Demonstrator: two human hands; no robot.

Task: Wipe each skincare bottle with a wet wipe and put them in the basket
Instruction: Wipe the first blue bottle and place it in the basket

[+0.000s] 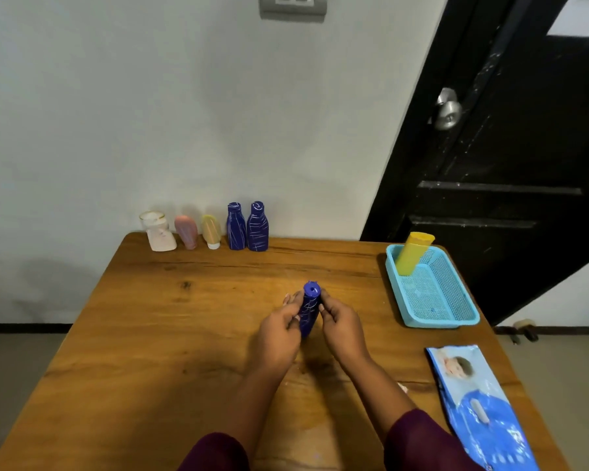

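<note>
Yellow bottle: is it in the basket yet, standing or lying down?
In, standing. The yellow bottle stands on end in the blue basket's far left corner, rising above the rim.

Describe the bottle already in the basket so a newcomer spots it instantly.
On the wooden table, find the light blue mesh basket at the far right, beside the black door. The yellow bottle leans in its far corner, the only thing inside it.
</note>
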